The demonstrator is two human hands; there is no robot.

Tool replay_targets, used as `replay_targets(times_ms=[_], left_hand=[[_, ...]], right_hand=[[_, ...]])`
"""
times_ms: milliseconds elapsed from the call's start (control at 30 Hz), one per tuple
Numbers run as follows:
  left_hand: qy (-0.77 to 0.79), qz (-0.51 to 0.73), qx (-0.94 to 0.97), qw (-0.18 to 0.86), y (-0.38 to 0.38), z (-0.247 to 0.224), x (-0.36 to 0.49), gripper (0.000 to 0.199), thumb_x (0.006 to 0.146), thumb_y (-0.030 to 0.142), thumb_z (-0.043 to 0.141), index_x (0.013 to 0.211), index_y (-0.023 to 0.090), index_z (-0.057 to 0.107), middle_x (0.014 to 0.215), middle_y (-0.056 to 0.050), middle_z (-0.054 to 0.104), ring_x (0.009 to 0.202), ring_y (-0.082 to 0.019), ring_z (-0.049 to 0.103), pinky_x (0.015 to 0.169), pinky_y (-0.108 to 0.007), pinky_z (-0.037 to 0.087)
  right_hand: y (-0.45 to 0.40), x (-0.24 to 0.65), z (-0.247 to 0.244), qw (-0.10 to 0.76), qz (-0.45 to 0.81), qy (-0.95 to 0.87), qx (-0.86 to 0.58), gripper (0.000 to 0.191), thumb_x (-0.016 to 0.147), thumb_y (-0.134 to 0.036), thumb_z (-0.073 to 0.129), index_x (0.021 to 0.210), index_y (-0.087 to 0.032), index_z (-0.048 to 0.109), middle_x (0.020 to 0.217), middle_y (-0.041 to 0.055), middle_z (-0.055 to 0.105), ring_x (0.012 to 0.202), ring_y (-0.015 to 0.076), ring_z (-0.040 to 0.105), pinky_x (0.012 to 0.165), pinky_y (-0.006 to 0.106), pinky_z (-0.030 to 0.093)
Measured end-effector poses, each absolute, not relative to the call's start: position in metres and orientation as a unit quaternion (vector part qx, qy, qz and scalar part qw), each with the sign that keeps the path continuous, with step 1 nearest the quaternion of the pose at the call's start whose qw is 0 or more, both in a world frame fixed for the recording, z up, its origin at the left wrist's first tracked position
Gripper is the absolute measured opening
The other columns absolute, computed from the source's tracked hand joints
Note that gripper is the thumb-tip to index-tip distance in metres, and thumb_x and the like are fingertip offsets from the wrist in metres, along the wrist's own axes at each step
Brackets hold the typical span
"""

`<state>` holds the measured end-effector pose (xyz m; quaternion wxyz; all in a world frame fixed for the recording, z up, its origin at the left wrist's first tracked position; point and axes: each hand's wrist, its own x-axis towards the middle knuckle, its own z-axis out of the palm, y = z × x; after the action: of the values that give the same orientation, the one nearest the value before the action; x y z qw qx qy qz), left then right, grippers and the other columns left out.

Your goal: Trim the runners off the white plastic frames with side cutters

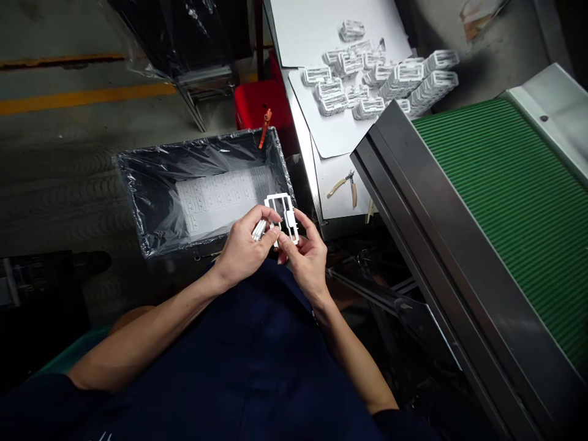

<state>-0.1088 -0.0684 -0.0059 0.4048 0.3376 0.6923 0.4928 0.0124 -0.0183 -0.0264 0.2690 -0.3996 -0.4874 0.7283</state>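
- While the left hand [243,246], fingers curled, clasps narrow white plastic pieces [258,230] mid-picture, the right hand [309,260] pinches a white rectangular slotted plastic frame [290,218].
- Both holdings partly hidden.

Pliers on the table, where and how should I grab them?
Probably by both beige handles, coming from your side with the right hand, once it lets go of the white frame. The handles splay open towards you; the metal head points away.

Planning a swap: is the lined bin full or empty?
Partly filled: white parts lie inside the bin, well below its rim.
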Motion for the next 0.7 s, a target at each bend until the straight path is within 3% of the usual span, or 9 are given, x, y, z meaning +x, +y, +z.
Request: replay_targets(times_ms=[300, 500, 600, 700], left_hand=[[0.709, 0.474, 0.361, 0.376, -0.068, -0.007, -0.111, 0.011, 0.08, 0.019, 0.057, 0.09, 0.017, 0.055, 0.081, 0.0, 0.056, 0.072, -0.013, 0.053, 0.064, -0.022, 0.042], [0.708, 0.47, 0.371, 0.374, -0.067, -0.009, -0.111, 0.011, 0.08, 0.02, 0.057, 0.091, 0.017, 0.056, 0.084, -0.001, 0.055, 0.076, -0.014, 0.053, 0.067, -0.023, 0.042], [0.691, 0.484, 0.352, 0.405, -0.066, -0.009, -0.109, 0.027, 0.082, 0.024, 0.058, 0.108, 0.019, 0.053, 0.078, 0.001, 0.054, 0.065, -0.012, 0.052, 0.063, -0.022, 0.043], [0.662, 0.544, 0.287, 0.43, -0.064, -0.01, -0.114, 0.056, 0.081, 0.032, 0.061, 0.132, 0.022, 0.039, 0.082, 0.0, 0.057, 0.067, -0.012, 0.054, 0.066, -0.023, 0.046]], right_hand=[[-0.003, 0.024, -0.031, 0.318, 0.669, -0.49, -0.459, 0.033, 0.083, -0.033, 0.058, 0.113, -0.018, 0.053, 0.057, -0.007, 0.053, 0.047, 0.0055, 0.048, 0.048, 0.017, 0.041], [0.005, 0.031, -0.031, 0.277, 0.633, -0.52, -0.502, 0.03, 0.086, -0.041, 0.053, 0.103, -0.018, 0.059, 0.044, -0.0095, 0.041, 0.034, 0.0048, 0.037, 0.035, 0.016, 0.031], [0.003, 0.028, -0.035, 0.22, 0.707, -0.496, -0.453, 0.026, 0.082, -0.041, 0.059, 0.086, -0.016, 0.06, 0.056, -0.0048, 0.052, 0.045, 0.0063, 0.051, 0.045, 0.017, 0.042], [-0.001, 0.026, -0.041, 0.204, 0.773, -0.442, -0.406, 0.026, 0.08, -0.041, 0.061, 0.075, -0.015, 0.057, 0.061, -0.0022, 0.057, 0.05, 0.0074, 0.056, 0.051, 0.019, 0.045]])
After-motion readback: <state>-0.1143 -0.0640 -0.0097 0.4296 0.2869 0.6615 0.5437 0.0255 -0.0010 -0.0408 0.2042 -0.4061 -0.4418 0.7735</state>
